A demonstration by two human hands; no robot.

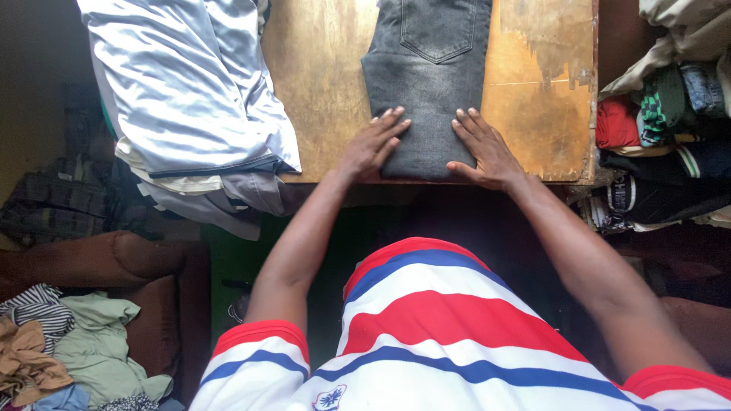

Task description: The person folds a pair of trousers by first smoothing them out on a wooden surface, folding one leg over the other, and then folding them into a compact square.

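**A:** Report hand state first.

**B:** I see the left hand (373, 144) lying flat, palm down, fingers spread and extended; it grips nothing. It rests on the near-left corner of the folded dark grey denim jeans (428, 84). The right hand (483, 150) is equally flat and open, fingers together, thumb out toward the near edge, pressing the near-right corner of the same garment. Neither hand closes on the cloth; both only bear down on it.

**A:** Position of the jeans relative to the hands?

**B:** Directly beneath both palms and running away from them. The folded near edge sits between the two wrists, at the front edge of the worn brown wooden table (327, 84).

**A:** Orientation?

**B:** I read the long axis as running straight away from the person, from the table's near edge to the top of the view. A back pocket faces up at the far end; the upper end is cut off by the frame.

**A:** Surroundings?

**B:** Left of the jeans, apart from them, a shiny pale silver-blue satin garment (183, 84) lies on a stack overhanging the table's left edge. To the right, beyond the table, stands a pile of mixed coloured clothes (670, 129). At lower left, crumpled garments (68, 350) lie on a brown padded seat (129, 262).
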